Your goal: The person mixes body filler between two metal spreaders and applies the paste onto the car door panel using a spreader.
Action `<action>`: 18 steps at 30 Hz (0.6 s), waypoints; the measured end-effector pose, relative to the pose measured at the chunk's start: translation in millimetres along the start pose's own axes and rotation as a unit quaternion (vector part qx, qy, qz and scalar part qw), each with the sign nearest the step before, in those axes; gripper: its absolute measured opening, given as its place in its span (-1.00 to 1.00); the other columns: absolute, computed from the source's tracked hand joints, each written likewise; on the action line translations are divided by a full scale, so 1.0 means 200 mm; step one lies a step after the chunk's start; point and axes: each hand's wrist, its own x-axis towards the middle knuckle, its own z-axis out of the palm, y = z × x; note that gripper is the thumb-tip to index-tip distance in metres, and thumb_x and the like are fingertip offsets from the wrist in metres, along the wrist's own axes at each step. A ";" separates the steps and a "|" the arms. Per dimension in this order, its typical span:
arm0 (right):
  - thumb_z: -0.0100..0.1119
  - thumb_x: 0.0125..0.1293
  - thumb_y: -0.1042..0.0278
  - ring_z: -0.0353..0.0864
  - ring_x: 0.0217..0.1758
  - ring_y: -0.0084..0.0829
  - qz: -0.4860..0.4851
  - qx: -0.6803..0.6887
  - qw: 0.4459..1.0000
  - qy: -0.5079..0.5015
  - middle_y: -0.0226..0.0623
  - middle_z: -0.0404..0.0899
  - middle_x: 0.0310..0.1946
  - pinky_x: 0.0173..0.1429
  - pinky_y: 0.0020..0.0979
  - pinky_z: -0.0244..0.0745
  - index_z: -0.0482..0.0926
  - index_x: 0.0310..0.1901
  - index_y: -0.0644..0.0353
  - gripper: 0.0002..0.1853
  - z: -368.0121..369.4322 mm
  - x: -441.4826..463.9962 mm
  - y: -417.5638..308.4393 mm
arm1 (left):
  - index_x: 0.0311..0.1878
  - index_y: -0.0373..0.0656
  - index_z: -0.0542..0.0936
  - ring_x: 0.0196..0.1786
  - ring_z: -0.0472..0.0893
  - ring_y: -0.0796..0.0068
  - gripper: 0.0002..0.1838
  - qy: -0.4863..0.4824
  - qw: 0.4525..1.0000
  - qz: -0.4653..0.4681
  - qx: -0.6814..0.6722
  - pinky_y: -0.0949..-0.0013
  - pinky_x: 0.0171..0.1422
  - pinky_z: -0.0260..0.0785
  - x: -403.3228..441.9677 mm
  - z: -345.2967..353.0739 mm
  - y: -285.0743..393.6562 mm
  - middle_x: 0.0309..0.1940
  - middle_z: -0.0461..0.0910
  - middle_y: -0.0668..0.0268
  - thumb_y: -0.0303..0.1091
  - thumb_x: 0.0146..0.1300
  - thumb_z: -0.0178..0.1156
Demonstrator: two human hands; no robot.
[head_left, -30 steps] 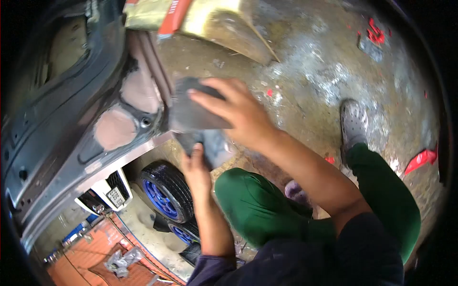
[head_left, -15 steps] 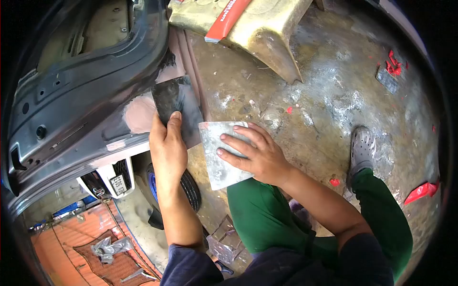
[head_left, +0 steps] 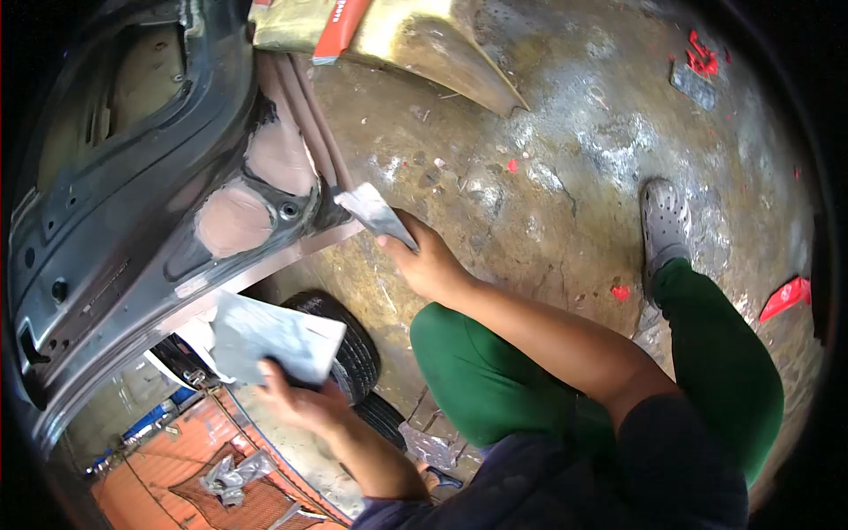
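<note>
My left hand [head_left: 305,402] grips a flat, grey, roughly rectangular filler plate [head_left: 274,336] by its lower edge, below the car panel. In my right hand [head_left: 433,261] is a flat filler spreader [head_left: 375,215], tilted, with whitish smears on its face. Its far end is at the lower right corner of the dark car panel [head_left: 208,168]; whether it touches the panel I cannot tell. Two pinkish filler patches lie on that corner, one rounded patch [head_left: 234,221] and one upper patch [head_left: 281,157], with a round hole beside them.
A gold-coloured body part [head_left: 415,44] with a red packet [head_left: 343,26] on it lies at the top. Tyres [head_left: 340,340] stand beneath the panel. Red scraps [head_left: 702,55] and a red wrapper [head_left: 784,299] are on the stained floor. An orange surface [head_left: 168,464] is at lower left.
My left hand has come off the panel and moved down with its plate, uncovering the filler patches. My right hand has moved up towards the panel corner, its spreader now tilted.
</note>
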 end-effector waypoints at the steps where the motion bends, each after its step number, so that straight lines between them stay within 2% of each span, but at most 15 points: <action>1: 0.09 0.45 0.32 0.59 0.14 -0.17 -0.004 -0.001 1.000 0.010 0.00 0.61 0.06 0.26 -0.27 0.41 0.44 0.24 0.27 -0.61 0.02 0.02 -0.02 | 0.24 -0.30 0.45 0.07 0.64 0.25 -0.56 -0.005 0.998 -0.060 -0.032 0.15 0.21 0.53 -0.06 -0.12 -0.09 0.10 0.59 0.12 -0.26 0.39 0.19; 3: 0.07 0.44 0.32 0.59 0.14 -0.17 -0.031 -0.010 0.999 0.010 0.01 0.60 0.07 0.26 -0.26 0.40 0.43 0.23 0.26 -0.61 0.03 0.08 0.00 | 0.20 -0.26 0.48 0.04 0.66 0.26 -0.61 0.004 0.985 -0.157 -0.069 0.12 0.19 0.54 -0.19 -0.25 -0.28 0.06 0.64 0.15 -0.25 0.42 0.15; 6: 0.07 0.44 0.34 0.59 0.14 -0.17 -0.012 0.000 1.000 0.004 0.01 0.61 0.06 0.24 -0.25 0.41 0.44 0.23 0.24 -0.63 0.05 0.13 0.00 | 0.17 -0.23 0.51 0.04 0.68 0.25 -0.65 0.011 0.952 -0.278 -0.129 0.14 0.16 0.57 -0.38 -0.37 -0.49 0.05 0.65 0.16 -0.23 0.46 0.09; 8: 0.03 0.43 0.39 0.59 0.14 -0.12 -0.008 0.003 1.000 0.016 0.03 0.61 0.05 0.23 -0.23 0.42 0.44 0.22 0.23 -0.64 0.06 0.16 0.01 | 0.18 -0.24 0.51 0.08 0.67 0.23 -0.68 0.010 0.923 -0.329 -0.198 0.11 0.17 0.58 -0.46 -0.43 -0.59 0.07 0.65 0.15 -0.28 0.48 0.04; 10: -0.01 0.41 0.44 0.59 0.15 -0.01 -0.017 0.012 1.000 0.012 0.06 0.60 0.05 0.24 -0.18 0.43 0.43 0.22 0.24 -0.63 0.06 0.19 0.01 | 0.18 -0.25 0.51 0.09 0.67 0.24 -0.68 0.015 0.918 -0.339 -0.204 0.11 0.19 0.57 -0.52 -0.41 -0.64 0.06 0.66 0.16 -0.28 0.50 0.01; 13: 0.04 0.43 0.38 0.60 0.10 -0.16 0.006 0.050 0.999 0.001 0.01 0.62 0.03 0.22 -0.25 0.41 0.44 0.22 0.24 -0.64 0.07 0.22 0.02 | 0.17 -0.27 0.52 0.10 0.66 0.24 -0.67 0.004 0.898 -0.371 -0.235 0.13 0.23 0.54 -0.51 -0.43 -0.67 0.07 0.65 0.15 -0.28 0.51 -0.01; 16: 0.03 0.43 0.39 0.61 0.09 -0.17 -0.048 0.008 0.999 0.015 0.00 0.62 0.02 0.22 -0.25 0.42 0.43 0.22 0.24 -0.64 0.10 0.25 0.04 | 0.17 -0.28 0.52 0.09 0.67 0.23 -0.66 0.006 0.887 -0.387 -0.254 0.15 0.21 0.56 -0.51 -0.44 -0.68 0.07 0.66 0.14 -0.27 0.52 -0.02; 18: 0.03 0.42 0.40 0.61 0.11 -0.16 -0.040 0.006 0.999 0.013 0.01 0.62 0.02 0.22 -0.25 0.42 0.43 0.22 0.23 -0.64 0.10 0.24 0.04 | 0.18 -0.28 0.52 0.09 0.67 0.24 -0.66 0.011 0.888 -0.387 -0.249 0.16 0.20 0.57 -0.51 -0.44 -0.68 0.07 0.66 0.14 -0.27 0.52 -0.03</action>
